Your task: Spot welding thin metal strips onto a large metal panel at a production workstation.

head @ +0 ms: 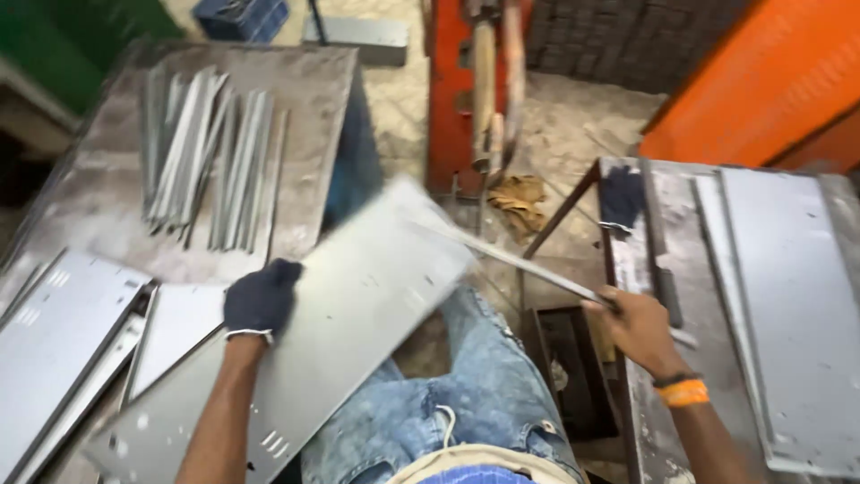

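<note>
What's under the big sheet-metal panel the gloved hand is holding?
Under the panel: its low end overlaps flat sheets on the left table; its raised end hangs over the jeans. The left hand grips its edge. Anything directly beneath is covered.

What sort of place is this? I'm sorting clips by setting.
Most likely a sheet-metal workshop. The gloved left hand holds a punched metal panel, the bare right hand a thin metal strip, with cut strips piled on a worn steel bench.
</note>
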